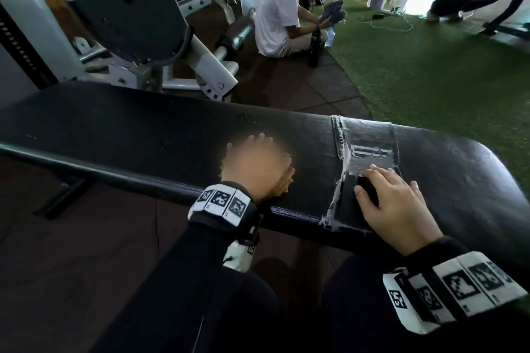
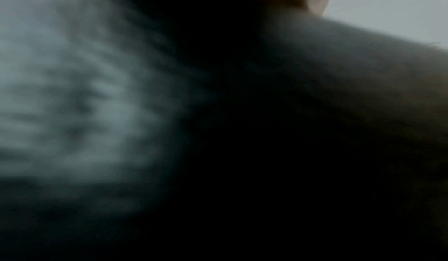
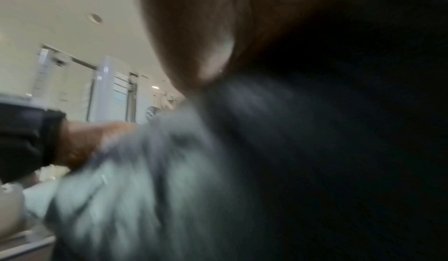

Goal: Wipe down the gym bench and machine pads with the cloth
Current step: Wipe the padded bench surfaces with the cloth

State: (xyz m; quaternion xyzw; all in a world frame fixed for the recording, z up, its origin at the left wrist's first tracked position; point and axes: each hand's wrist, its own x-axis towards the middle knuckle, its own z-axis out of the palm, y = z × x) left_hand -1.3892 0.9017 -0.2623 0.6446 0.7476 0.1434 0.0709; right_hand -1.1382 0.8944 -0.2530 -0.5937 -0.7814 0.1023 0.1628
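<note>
1. A gym floor of dark tiles and green turf was seen in the upper half of the head view. A weight machine stood at upper left and a seated person in a white shirt at upper centre.
2. A black padded bench was laid across the middle of the frame, with a worn taped patch right of centre.
3. The left hand was blurred at centre frame, on the bench top. A tan-orange fold, taken to be the cloth, showed at its lower right edge. Whether the fingers were curled round it could not be told.
4. The right hand was laid on the lower part of the taped patch, fingers spread and relaxed. It was judged to be steadying the bench. A dark shape between thumb and forefinger could not be made out.
5. Both wrist views were too blurred to add detail.
6. The wiping of the bench top was judged to be the step in hand. The long left stretch and the rounded right end may yet be owed passes, then the machine pads.
</note>
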